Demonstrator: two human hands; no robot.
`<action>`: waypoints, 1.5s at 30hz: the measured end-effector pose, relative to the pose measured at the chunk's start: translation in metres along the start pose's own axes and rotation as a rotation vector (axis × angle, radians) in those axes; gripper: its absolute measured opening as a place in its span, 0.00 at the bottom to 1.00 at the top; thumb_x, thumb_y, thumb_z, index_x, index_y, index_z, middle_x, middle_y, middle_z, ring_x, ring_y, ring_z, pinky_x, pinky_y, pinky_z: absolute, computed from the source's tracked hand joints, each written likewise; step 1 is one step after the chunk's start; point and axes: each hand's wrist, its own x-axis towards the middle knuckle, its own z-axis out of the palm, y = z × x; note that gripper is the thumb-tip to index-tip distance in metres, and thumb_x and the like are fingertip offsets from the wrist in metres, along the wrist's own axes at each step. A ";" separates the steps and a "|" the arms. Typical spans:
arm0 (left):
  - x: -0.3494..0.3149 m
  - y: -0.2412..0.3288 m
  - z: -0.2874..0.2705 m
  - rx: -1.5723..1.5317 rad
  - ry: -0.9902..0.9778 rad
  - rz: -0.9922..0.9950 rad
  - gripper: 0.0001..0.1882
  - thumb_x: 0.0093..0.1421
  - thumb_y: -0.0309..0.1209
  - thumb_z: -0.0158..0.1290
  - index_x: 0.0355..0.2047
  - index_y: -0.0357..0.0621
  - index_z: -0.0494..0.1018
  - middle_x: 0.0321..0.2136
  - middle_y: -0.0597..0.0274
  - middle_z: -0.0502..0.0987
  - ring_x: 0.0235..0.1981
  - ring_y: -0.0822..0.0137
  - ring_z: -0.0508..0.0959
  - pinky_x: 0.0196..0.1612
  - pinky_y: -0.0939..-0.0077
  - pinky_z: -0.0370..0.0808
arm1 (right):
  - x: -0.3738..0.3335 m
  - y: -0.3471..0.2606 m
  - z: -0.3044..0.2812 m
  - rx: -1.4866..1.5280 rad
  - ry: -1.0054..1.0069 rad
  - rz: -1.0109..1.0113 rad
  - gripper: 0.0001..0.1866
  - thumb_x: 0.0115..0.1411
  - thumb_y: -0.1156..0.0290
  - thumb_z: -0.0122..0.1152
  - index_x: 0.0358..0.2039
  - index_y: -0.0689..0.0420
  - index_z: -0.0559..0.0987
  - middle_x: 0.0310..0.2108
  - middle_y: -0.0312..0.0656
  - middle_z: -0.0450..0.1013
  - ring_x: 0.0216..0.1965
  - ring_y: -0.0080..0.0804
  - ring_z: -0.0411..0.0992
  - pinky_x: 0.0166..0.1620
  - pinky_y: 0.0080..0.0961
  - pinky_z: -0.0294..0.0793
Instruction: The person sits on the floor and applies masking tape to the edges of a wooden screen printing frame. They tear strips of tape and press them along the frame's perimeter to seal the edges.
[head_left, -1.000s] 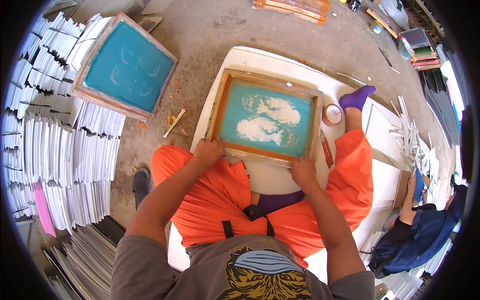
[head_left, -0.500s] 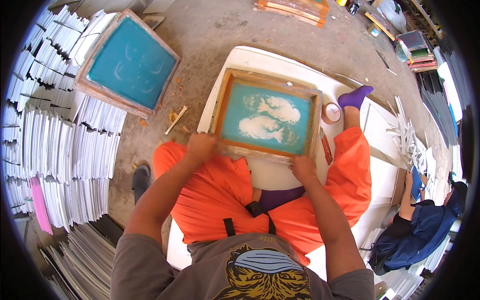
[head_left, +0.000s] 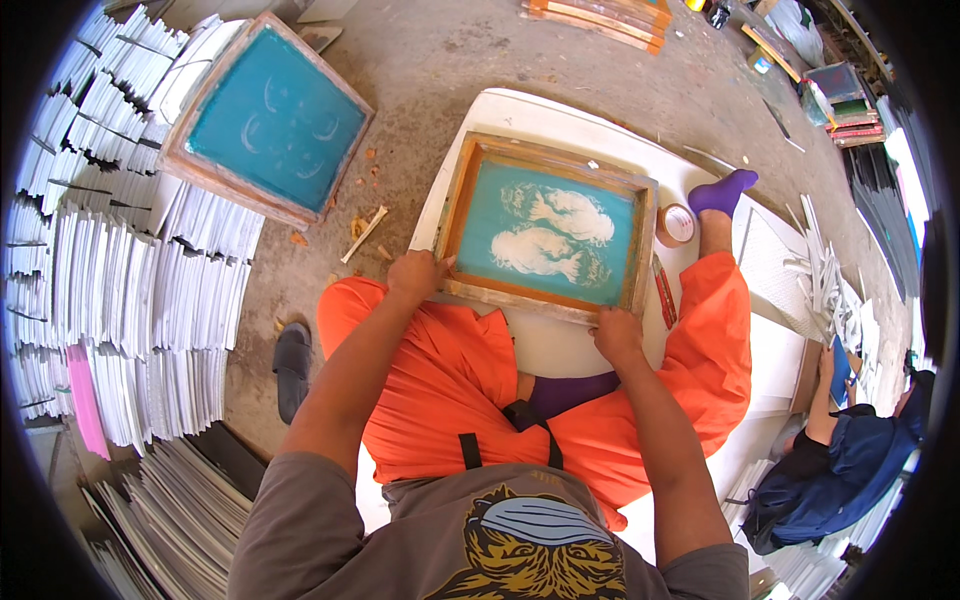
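A wooden screen-printing frame with teal mesh and two white patches lies before me on a white board. My left hand is closed at its near left corner, with the thumb against the wood. At the near edge, toward the right corner, my right hand has its fingers bent around the rail; their tips are hidden. Just right of the frame are a roll of tape and a red cutter knife.
A second teal screen leans against stacked white sheets at left. A dark slipper and a thin stick lie on the floor. White offcuts are piled at right, near another person in dark blue.
The whole view has shifted slightly right. My left hand, blurred before, has moved a little up against the frame's corner. The frame keeps its place on the board.
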 end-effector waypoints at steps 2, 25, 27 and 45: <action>0.008 -0.012 0.007 -0.020 0.041 0.056 0.41 0.65 0.68 0.50 0.33 0.35 0.84 0.31 0.43 0.84 0.34 0.45 0.86 0.39 0.50 0.81 | -0.001 -0.002 0.000 -0.011 0.002 -0.006 0.21 0.56 0.59 0.76 0.42 0.61 0.82 0.42 0.51 0.82 0.46 0.51 0.82 0.49 0.44 0.82; 0.053 -0.018 0.015 -1.261 -0.055 -0.298 0.57 0.59 0.55 0.67 0.73 0.39 0.46 0.43 0.44 0.79 0.32 0.58 0.84 0.30 0.68 0.81 | 0.015 -0.109 -0.022 0.421 -0.001 -0.185 0.26 0.63 0.49 0.66 0.50 0.59 0.81 0.47 0.50 0.81 0.50 0.53 0.80 0.51 0.50 0.79; 0.025 0.011 0.009 -1.065 -0.249 -0.282 0.61 0.59 0.56 0.66 0.75 0.39 0.39 0.39 0.42 0.80 0.27 0.60 0.83 0.26 0.69 0.80 | 0.034 -0.093 -0.019 0.508 0.173 -0.149 0.28 0.62 0.50 0.67 0.53 0.59 0.80 0.52 0.51 0.79 0.55 0.53 0.76 0.56 0.50 0.77; 0.059 0.058 0.015 -0.876 0.186 -0.117 0.48 0.61 0.53 0.63 0.70 0.32 0.59 0.40 0.38 0.84 0.40 0.51 0.87 0.48 0.63 0.80 | 0.100 0.049 -0.043 0.252 0.181 0.445 0.26 0.68 0.58 0.61 0.58 0.65 0.70 0.53 0.60 0.76 0.53 0.59 0.78 0.54 0.52 0.79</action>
